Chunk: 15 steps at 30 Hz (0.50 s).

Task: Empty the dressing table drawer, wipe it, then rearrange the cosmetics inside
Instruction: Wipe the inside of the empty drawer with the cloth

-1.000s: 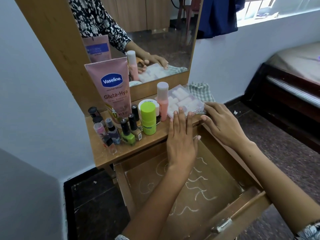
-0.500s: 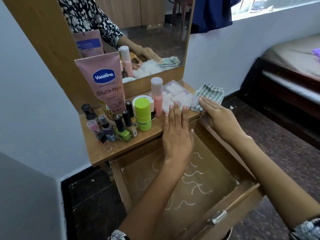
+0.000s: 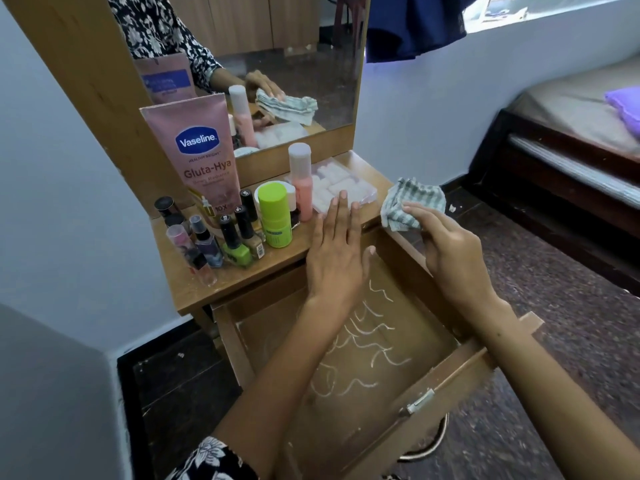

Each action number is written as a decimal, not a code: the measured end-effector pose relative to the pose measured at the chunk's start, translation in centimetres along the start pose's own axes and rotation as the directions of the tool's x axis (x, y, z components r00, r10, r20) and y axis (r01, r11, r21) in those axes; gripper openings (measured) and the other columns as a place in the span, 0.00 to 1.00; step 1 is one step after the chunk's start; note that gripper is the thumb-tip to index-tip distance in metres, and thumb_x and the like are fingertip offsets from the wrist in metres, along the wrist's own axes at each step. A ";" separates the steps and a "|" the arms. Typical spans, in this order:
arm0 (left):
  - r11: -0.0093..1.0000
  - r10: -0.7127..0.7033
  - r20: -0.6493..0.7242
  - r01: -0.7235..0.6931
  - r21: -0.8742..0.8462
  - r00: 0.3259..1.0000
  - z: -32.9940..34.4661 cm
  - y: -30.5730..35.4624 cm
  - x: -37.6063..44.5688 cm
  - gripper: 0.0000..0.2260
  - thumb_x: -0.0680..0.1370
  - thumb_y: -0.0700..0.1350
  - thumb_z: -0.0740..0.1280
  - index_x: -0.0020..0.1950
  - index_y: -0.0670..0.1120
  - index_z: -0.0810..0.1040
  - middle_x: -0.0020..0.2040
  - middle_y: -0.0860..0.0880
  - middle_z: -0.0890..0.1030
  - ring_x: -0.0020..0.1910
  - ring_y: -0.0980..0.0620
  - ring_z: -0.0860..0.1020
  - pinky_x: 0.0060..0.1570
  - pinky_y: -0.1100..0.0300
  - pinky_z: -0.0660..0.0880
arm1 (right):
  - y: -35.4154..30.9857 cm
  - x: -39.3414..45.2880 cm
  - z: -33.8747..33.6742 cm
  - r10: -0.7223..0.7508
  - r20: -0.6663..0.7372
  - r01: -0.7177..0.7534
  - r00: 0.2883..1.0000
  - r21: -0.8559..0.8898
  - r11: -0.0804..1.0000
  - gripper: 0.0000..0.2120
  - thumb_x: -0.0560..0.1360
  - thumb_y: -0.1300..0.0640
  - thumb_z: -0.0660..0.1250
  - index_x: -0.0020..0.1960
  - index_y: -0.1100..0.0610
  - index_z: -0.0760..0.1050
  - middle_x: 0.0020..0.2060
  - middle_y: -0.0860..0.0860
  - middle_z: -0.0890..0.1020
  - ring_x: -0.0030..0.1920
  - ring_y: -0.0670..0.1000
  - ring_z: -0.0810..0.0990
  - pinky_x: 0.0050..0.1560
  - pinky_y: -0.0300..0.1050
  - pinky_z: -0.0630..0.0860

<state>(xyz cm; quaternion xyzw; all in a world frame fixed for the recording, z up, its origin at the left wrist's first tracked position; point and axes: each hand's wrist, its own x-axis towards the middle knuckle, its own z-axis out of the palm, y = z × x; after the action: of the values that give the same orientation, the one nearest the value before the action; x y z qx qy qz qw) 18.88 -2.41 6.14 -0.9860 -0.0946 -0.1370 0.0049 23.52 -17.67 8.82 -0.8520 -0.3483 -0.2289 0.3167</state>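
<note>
The drawer [image 3: 446, 382] stands pulled out, with nothing inside but white squiggly marks on its floor. My left hand [image 3: 337, 254] lies flat with straight fingers on the table edge, fingertips touching a clear packet of white cotton pads [image 3: 341, 187]. My right hand [image 3: 450, 247] pinches a green-and-white striped cloth [image 3: 412, 202] lifted off the table's right end. On the dressing table top [image 3: 221, 289] stand a pink Vaseline tube [image 3: 199, 157], a lime-green stick [image 3: 274, 216], a pink bottle [image 3: 302, 181] and several nail polish bottles [image 3: 232, 237].
A mirror [image 3: 294, 74] rises behind the cosmetics. A dark wooden bed [image 3: 571, 161] stands at the right across a strip of dark floor. A grey wall corner [image 3: 52, 393] juts in at the lower left. A metal stool ring [image 3: 427, 445] shows under the drawer front.
My right hand has taken hold of the striped cloth and lifted it off the table's right end. My left hand stays flat on the table edge.
</note>
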 end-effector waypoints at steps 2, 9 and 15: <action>0.999 0.045 -0.012 -0.046 -0.028 0.999 -0.8 -0.7 -1.8 0.30 0.82 0.56 0.46 0.76 0.42 0.38 0.77 0.42 0.38 0.76 0.47 0.37 0.73 0.50 0.37 | -0.5 -0.9 -0.4 0.004 -0.034 -0.003 0.999 0.018 1.000 0.20 0.80 0.53 0.53 0.60 0.64 0.77 0.59 0.56 0.81 0.59 0.54 0.79 0.62 0.38 0.71; 0.995 0.058 0.160 -0.045 -0.085 0.985 -3.3 -5.2 -11.5 0.29 0.77 0.60 0.35 0.75 0.48 0.35 0.74 0.49 0.30 0.73 0.53 0.31 0.70 0.55 0.32 | -3.9 -5.4 -0.4 -0.077 0.004 0.076 0.997 0.105 0.992 0.13 0.78 0.64 0.62 0.60 0.64 0.77 0.58 0.56 0.81 0.58 0.53 0.80 0.59 0.42 0.75; 0.993 -0.063 0.347 0.094 -0.074 0.936 -3.5 -9.6 -18.3 0.28 0.80 0.59 0.42 0.73 0.50 0.31 0.72 0.51 0.26 0.71 0.55 0.27 0.71 0.56 0.33 | -5.3 -6.7 0.3 -0.184 0.176 0.146 0.967 0.206 0.968 0.17 0.79 0.57 0.57 0.62 0.64 0.76 0.59 0.55 0.80 0.61 0.52 0.78 0.63 0.45 0.74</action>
<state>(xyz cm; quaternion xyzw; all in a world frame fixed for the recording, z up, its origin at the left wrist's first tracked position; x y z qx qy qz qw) -1.16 3.49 4.39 -0.9894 -0.1271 0.0329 -0.0614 15.27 -17.50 6.58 -0.8038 -0.4679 -0.1361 0.3413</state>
